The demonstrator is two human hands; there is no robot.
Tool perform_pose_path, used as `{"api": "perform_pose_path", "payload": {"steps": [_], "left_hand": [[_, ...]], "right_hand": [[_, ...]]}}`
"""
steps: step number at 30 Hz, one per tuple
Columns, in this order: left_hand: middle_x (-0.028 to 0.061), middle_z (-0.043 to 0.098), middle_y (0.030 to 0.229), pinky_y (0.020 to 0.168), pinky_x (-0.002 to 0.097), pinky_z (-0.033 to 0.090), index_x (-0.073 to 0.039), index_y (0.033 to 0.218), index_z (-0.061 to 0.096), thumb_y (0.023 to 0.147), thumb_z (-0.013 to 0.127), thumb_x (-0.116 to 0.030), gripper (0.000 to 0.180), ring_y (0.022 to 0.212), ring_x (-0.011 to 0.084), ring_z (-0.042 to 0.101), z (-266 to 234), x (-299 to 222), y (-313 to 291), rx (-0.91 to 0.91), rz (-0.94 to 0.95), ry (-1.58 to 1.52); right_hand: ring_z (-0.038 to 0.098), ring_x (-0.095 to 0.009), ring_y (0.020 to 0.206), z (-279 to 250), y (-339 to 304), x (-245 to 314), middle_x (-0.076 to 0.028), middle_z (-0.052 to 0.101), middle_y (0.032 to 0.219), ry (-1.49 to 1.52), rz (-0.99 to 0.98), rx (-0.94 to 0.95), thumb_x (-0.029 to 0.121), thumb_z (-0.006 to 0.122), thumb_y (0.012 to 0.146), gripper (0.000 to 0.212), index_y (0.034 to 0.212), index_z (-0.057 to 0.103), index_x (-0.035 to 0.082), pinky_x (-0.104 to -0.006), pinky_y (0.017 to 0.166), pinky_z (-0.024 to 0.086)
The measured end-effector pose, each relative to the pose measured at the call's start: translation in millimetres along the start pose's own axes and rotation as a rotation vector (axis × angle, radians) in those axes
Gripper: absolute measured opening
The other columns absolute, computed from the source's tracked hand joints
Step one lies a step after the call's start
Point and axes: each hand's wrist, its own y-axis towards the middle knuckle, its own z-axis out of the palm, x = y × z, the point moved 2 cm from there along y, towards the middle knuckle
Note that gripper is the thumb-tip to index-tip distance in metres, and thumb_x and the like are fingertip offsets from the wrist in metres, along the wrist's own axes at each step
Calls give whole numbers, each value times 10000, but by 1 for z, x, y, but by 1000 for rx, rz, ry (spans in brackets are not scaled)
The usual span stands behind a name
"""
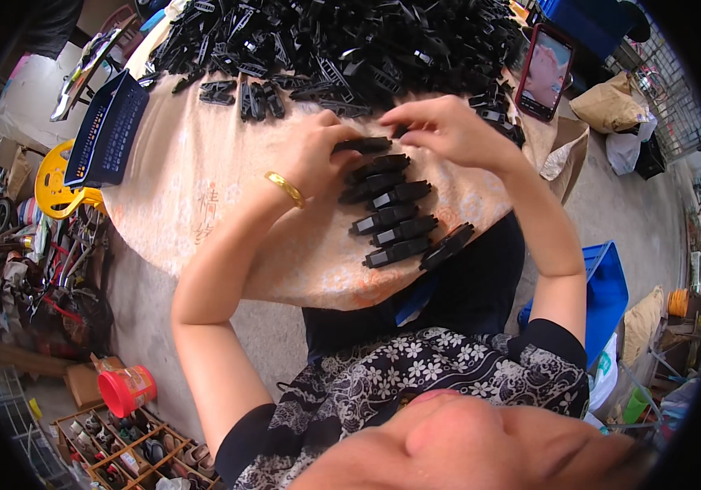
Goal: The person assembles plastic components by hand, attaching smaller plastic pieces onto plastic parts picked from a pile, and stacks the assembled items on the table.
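A row of black plastic clip-like pieces (393, 219) lies on the cloth-covered table in front of me, stacked side by side toward the near edge. At the far end of that row, my left hand (318, 155) is closed on one black plastic piece (365, 145). Just to its right, my right hand (448, 131) has thumb and fingers curled around a small dark piece (400, 131), partly hidden by the fingers. One more black piece (447, 247) sits at a slant beside the row's near end. Beyond both hands spreads a large heap of similar black pieces (326, 49).
A patterned beige cloth (162, 188) drapes over the table. A phone (545, 72) stands at the heap's right. At the left, a dark blue basket (107, 131) rests on a yellow stool (56, 181). A blue crate (607, 294) is on the floor by my right elbow.
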Motion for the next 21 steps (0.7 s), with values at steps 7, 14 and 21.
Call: {"api": "perform_pose_path", "payload": {"steps": [7,14,21], "left_hand": [[138,597,933,769,386,481,-69,1102,629,787,668,-130,323,865,322,594,3,-10,-6,-24,-77,-4],[177,643,997,761,369,493,-69,1168,607,840,593,-169,343,863,299,636,1,-9,-2,-70,-227,74],[152,633,921,817,359,485,-81,1133,635,802,546,-62,343,860,305,603,-8,11,-2,118,-169,-264]], "right_hand": [[572,-276,1004,19,6,-27,-131,609,1065,-115,8,-59,80,719,702,456,1141,600,48,-359,848,468],[586,-323,923,21,-2,-21,-151,590,998,-350,165,-196,199,762,707,392,1009,594,17,-384,785,490],[600,-327,917,23,-4,-16,-179,617,978,-517,144,-335,238,747,731,424,1055,601,6,-396,804,488]]}}
